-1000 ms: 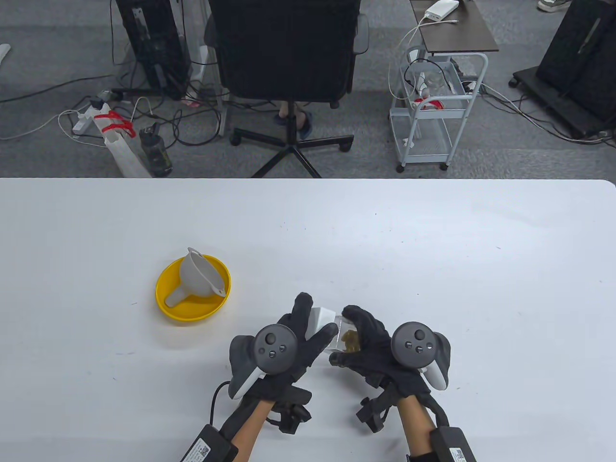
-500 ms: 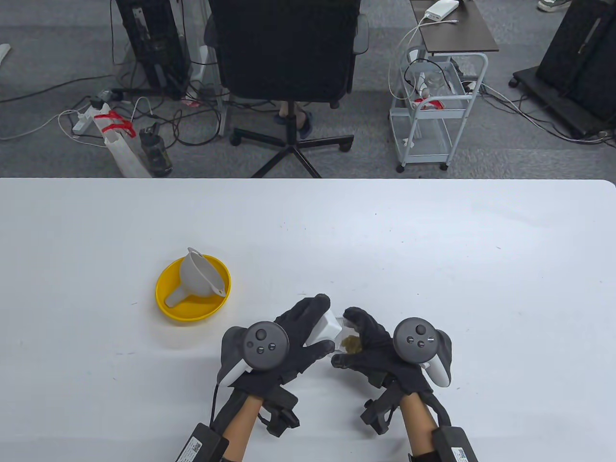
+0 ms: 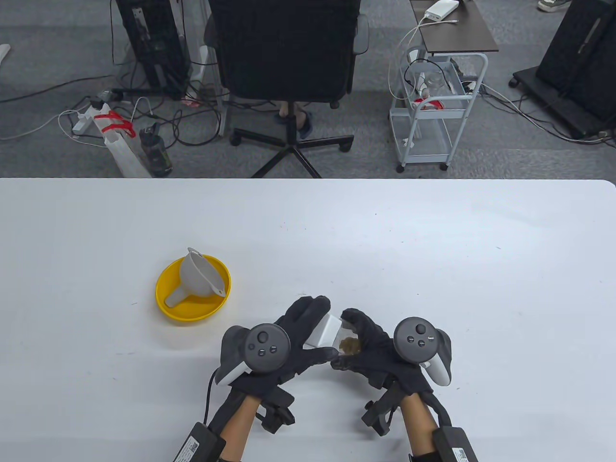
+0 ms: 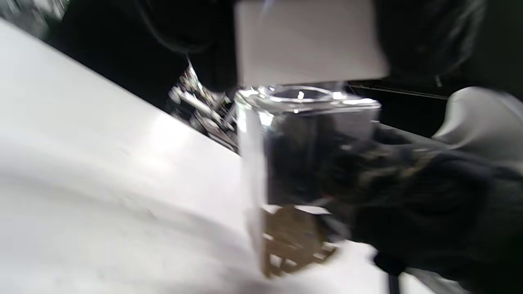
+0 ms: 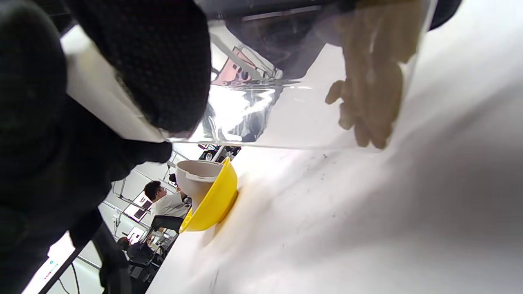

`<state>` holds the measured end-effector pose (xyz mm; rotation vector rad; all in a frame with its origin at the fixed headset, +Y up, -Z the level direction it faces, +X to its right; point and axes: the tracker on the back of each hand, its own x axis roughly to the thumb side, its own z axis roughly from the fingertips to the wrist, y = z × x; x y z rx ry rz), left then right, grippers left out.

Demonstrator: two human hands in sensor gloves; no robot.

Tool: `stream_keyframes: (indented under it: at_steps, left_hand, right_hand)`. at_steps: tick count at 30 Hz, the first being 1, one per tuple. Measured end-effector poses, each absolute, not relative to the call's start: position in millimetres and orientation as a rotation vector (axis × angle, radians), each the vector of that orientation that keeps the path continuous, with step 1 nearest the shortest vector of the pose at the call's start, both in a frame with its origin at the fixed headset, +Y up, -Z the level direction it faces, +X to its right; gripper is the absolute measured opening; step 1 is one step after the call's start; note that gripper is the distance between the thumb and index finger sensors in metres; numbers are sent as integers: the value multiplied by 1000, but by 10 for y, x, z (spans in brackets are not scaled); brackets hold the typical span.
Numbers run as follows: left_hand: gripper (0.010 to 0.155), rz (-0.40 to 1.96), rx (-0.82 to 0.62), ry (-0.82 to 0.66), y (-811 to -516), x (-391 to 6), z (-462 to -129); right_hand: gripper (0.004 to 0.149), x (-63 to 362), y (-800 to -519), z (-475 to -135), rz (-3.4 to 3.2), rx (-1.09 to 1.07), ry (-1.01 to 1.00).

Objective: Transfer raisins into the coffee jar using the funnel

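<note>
A clear square jar (image 3: 344,335) with a white lid (image 3: 323,332) is held between both hands near the table's front edge. A few raisins (image 3: 350,344) lie inside it. My left hand (image 3: 324,329) grips the lid. My right hand (image 3: 342,339) grips the jar body. In the left wrist view the lid (image 4: 306,41) sits at the jar's (image 4: 302,155) mouth; whether it is off I cannot tell. The grey funnel (image 3: 197,276) lies on its side in the yellow bowl (image 3: 192,314), left of the hands.
The white table (image 3: 433,269) stretches far to the right and behind the hands. The right wrist view shows the bowl (image 5: 216,200) and funnel (image 5: 196,175) beyond the jar (image 5: 286,110). An office chair (image 3: 288,72) and a wire cart (image 3: 433,115) stand past the far edge.
My left hand's fingers have shifted round the lid and its wrist has moved slightly left. The jar has tilted a little. The right hand has hardly moved.
</note>
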<state>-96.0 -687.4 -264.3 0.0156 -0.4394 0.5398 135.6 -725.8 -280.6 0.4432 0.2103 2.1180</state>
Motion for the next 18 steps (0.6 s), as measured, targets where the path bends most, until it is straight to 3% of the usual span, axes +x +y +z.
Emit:
stream_keyframes:
  at_steps: [7,11,14,18]
  left_hand:
    - [95,512,11,-260,-6882,-938,-2608]
    - [91,501,-10,-373,-6905,-948,-2633]
    - [87,585,-114,-465,-6926,-980,-2659]
    - [70,657,-120,-529,-6911,-967,-2663]
  right_hand:
    - [88,1255,-7219,-2765,2164,442,143]
    - [88,1268,-7229,-2769,2173,418,160]
    - [88,1309,-7252,-2784,2185,407,180]
    - [88,1311,-7271,-2796,2127,414,201]
